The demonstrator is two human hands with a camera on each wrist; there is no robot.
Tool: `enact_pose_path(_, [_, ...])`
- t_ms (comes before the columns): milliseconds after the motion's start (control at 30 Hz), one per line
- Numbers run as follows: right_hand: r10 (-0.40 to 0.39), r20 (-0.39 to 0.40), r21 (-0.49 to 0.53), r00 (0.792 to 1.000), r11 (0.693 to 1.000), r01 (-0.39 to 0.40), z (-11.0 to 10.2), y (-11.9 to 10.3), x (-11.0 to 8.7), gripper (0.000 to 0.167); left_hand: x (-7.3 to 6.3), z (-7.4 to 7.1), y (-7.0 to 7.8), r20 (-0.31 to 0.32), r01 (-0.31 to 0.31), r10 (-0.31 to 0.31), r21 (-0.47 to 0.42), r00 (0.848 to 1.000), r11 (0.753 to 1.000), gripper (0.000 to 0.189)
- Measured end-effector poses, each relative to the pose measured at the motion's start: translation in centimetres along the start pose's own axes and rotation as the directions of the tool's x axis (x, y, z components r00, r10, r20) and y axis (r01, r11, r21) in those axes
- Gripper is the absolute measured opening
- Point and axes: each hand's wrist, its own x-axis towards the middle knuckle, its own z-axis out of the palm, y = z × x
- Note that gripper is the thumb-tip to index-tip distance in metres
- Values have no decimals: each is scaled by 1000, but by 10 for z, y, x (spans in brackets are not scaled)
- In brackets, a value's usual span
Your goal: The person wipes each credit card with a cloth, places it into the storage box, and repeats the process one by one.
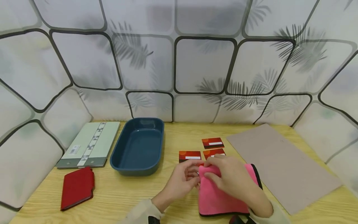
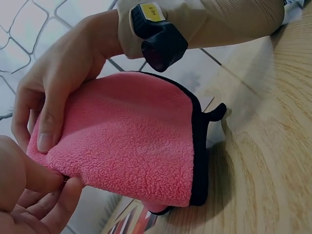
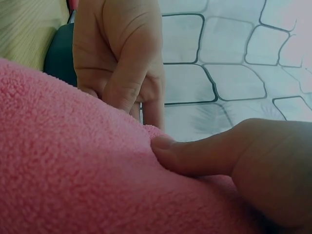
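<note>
The right hand (image 1: 233, 177) grips a fluffy pink cloth (image 1: 221, 200) with black edging, its thumb pressed on the near face. Beside the cloth's left edge, the left hand (image 1: 183, 179) has thumb and fingers curled together. In the left wrist view, the left fingertips (image 2: 68, 187) pinch a thin, dark-edged, card-like thing (image 2: 65, 178) at the border of the cloth; most of it is hidden. Just beyond the hands lie red cards with white strips: one at left (image 1: 190, 155), one at the back (image 1: 213, 143), and one partly covered (image 1: 213, 153).
Left of the hands stands a dark blue tray (image 1: 137, 169). A pale green folder (image 1: 90, 143) and a red wallet-like holder (image 1: 77, 188) lie farther left. At right, a grey-beige sheet (image 1: 279, 165) covers part of the wooden table. Patterned fabric (image 1: 204, 65) hangs behind.
</note>
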Motion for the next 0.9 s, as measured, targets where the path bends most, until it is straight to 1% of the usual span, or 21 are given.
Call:
enact_pose_path(133, [16,35,0,999,1000,-16,1,0,-3,20,-3,3,-3,-16,10,-11,-13,1000,1000,42])
enact_pose_path(233, [22,60,9,998,1000,-23,2,1,-6,22,-6,4,-4,-16,27,-27,-33,1000,999,40])
enact_pose_path(467, [76,57,4,995,997,-76,1,3,-3,25,-9,4,-3,-41,47,-50,-81,998,996,40])
enact_pose_path(700, [148,99,30,984,988,-151,-8,12,-3,22,-7,6,-2,-27,59,-62,-116,998,991,42])
enact_pose_path(833, [157,84,6,984,987,-158,-13,17,-2,22,-7,4,1,-19,73,-77,-157,997,985,43])
enact_pose_path(900, [158,76,0,985,987,-158,-16,19,-2,21,-7,2,2,-13,71,-74,-163,997,984,43])
